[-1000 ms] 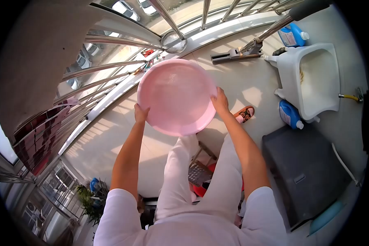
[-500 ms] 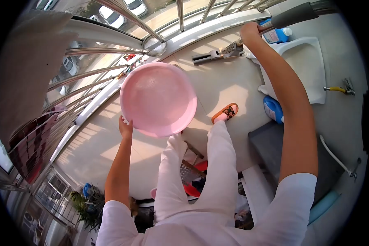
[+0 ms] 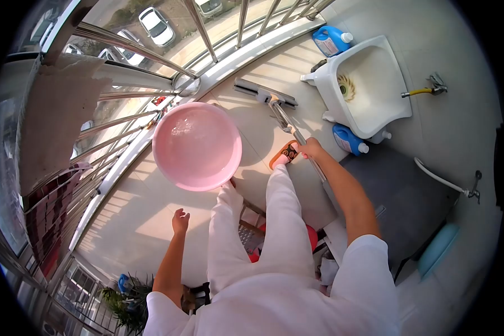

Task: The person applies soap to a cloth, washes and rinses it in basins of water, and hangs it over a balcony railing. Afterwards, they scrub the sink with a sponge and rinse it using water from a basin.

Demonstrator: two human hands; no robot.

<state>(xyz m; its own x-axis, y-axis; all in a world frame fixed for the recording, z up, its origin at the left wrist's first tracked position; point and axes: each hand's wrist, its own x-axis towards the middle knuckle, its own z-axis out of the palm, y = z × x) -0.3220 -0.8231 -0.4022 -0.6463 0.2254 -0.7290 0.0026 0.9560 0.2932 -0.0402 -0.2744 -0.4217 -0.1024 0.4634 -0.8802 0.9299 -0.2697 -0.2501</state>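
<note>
My right hand (image 3: 311, 149) is wrapped round the metal pole of a mop (image 3: 288, 124). The mop's flat grey head (image 3: 265, 93) points away from me, by the floor near the window ledge. Below the near rim of a pink basin (image 3: 197, 147), and apart from it, my left hand (image 3: 180, 222) hangs with its fingers loosely apart and nothing in them. The round basin holds water with some bubbles at its far side. An orange-edged slipper (image 3: 284, 154) on my foot is close to the right hand.
A white sink (image 3: 369, 92) is at the right, with blue bottles (image 3: 331, 41) (image 3: 349, 140) on either side. A yellow-hosed tap (image 3: 425, 91) is on the wall. Metal railings (image 3: 123, 45) line the window at left. A dark grey box (image 3: 397, 196) stands at lower right.
My left hand has let go of the basin rim and drawn back. My right hand has come down and nearer with the mop, whose pole now slants toward me.
</note>
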